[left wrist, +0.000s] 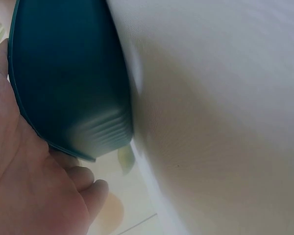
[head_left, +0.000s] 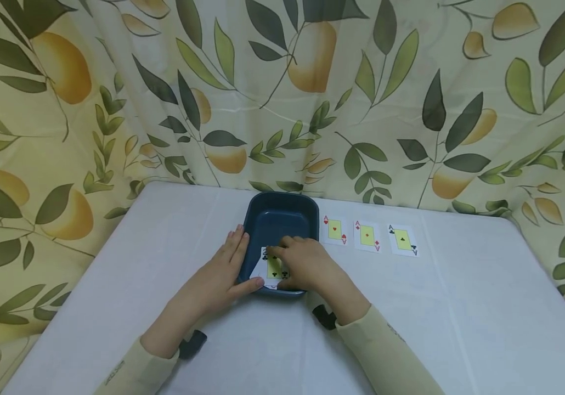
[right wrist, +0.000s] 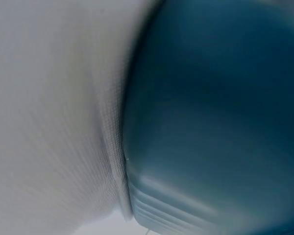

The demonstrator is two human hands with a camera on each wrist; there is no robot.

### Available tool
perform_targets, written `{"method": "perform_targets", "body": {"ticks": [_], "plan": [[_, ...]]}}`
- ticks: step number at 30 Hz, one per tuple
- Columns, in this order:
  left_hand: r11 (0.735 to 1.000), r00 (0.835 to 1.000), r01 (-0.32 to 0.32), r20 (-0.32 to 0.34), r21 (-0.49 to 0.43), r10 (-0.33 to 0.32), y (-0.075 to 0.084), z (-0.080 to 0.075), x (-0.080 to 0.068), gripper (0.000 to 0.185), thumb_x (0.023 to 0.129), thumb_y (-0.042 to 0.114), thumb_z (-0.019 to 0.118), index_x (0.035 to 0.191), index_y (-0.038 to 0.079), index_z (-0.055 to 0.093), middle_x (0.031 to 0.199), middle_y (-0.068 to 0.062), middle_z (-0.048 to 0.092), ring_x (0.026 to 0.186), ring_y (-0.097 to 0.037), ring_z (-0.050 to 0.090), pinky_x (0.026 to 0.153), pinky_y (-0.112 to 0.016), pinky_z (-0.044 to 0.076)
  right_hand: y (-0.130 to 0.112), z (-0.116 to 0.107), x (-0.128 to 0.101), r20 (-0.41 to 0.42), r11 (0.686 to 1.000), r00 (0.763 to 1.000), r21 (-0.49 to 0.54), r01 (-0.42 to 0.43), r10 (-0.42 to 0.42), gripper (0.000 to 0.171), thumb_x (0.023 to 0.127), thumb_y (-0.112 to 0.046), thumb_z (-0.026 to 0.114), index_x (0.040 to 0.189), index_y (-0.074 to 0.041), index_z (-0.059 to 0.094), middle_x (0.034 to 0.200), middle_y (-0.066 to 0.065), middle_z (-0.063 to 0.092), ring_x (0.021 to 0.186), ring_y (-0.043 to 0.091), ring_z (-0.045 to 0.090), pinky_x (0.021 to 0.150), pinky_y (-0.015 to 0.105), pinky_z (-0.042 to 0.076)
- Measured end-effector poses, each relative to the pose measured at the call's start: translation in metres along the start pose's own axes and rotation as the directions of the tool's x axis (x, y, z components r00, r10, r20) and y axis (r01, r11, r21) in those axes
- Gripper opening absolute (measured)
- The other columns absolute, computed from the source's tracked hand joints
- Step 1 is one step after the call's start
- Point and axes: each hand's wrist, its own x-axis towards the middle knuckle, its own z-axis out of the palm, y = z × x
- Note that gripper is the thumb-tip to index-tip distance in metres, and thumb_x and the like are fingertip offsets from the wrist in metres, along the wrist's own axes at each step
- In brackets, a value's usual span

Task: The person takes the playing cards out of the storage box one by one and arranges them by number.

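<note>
Lying in the near end of the dark blue tray (head_left: pixel 277 219), the card of clubs (head_left: pixel 274 265) runs its long axis away from the person, slightly tilted. Right hand (head_left: pixel 307 263) pinches it, fingers curled over its far edge. Left hand (head_left: pixel 225 269) flat against the tray's left wall, fingers straight. Three cards (head_left: pixel 367 236) in a row right of tray on white table (head_left: pixel 460 307). Card's near end is hidden; wrist views show only tray wall
</note>
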Motion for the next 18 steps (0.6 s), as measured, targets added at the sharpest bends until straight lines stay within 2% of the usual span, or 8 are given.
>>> {"method": "perform_targets", "body": {"ticks": [4, 8, 13, 15, 18], "plan": [[1.000, 1.000, 0.004, -0.002, 0.004, -0.004, 0.001, -0.001, 0.000, 0.099, 0.094, 0.068, 0.049, 0.159, 0.005, 0.008, 0.168, -0.007, -0.007, 0.154, -0.031, 0.007, 0.118, -0.050, 0.028, 0.002, -0.001, 0.000, -0.021, 0.999, 1.000, 0.053, -0.009, 0.010, 0.078, 0.074, -0.052, 0.084, 0.143, -0.026, 0.056, 0.130, 0.002, 0.060, 0.110, 0.018, 0.057, 0.095, 0.038, 0.052], [1.000, 1.000, -0.003, -0.011, 0.011, 0.003, 0.001, -0.001, 0.000, 0.099, 0.095, 0.067, 0.049, 0.159, 0.004, 0.009, 0.168, -0.011, -0.003, 0.154, -0.032, 0.009, 0.118, -0.049, 0.028, 0.007, -0.006, -0.003, -0.067, 0.987, 0.997, 0.158, -0.033, 0.044, 0.092, 0.074, -0.048, 0.086, 0.152, -0.023, 0.044, 0.133, 0.002, 0.053, 0.110, 0.015, 0.052, 0.096, 0.034, 0.052], [1.000, 1.000, 0.007, -0.021, 0.006, -0.007, 0.001, -0.001, 0.000, 0.099, 0.095, 0.065, 0.051, 0.159, 0.003, 0.010, 0.168, -0.011, -0.003, 0.154, -0.031, 0.007, 0.119, -0.049, 0.026, 0.020, -0.021, -0.009, -0.146, 0.960, 0.985, 0.278, -0.043, 0.086, 0.104, 0.074, -0.042, 0.086, 0.159, -0.021, 0.029, 0.131, 0.004, 0.047, 0.102, 0.016, 0.051, 0.087, 0.030, 0.053], [1.000, 1.000, 0.013, -0.020, 0.003, -0.013, 0.001, -0.001, 0.000, 0.099, 0.094, 0.066, 0.051, 0.159, 0.003, 0.010, 0.168, -0.011, -0.003, 0.154, -0.031, 0.007, 0.119, -0.049, 0.026, 0.025, -0.028, -0.016, -0.166, 0.945, 0.980, 0.324, -0.050, 0.109, 0.104, 0.075, -0.040, 0.085, 0.159, -0.021, 0.028, 0.130, 0.005, 0.047, 0.100, 0.018, 0.052, 0.082, 0.030, 0.053], [1.000, 1.000, 0.014, -0.012, -0.006, -0.014, 0.001, 0.000, 0.001, 0.100, 0.094, 0.067, 0.051, 0.159, 0.005, 0.009, 0.168, -0.010, -0.004, 0.155, -0.031, 0.006, 0.119, -0.049, 0.025, 0.032, -0.038, -0.028, -0.172, 0.935, 0.974, 0.347, -0.077, 0.145, 0.100, 0.074, -0.041, 0.084, 0.158, -0.022, 0.032, 0.131, 0.005, 0.048, 0.103, 0.020, 0.052, 0.083, 0.032, 0.054]]}}
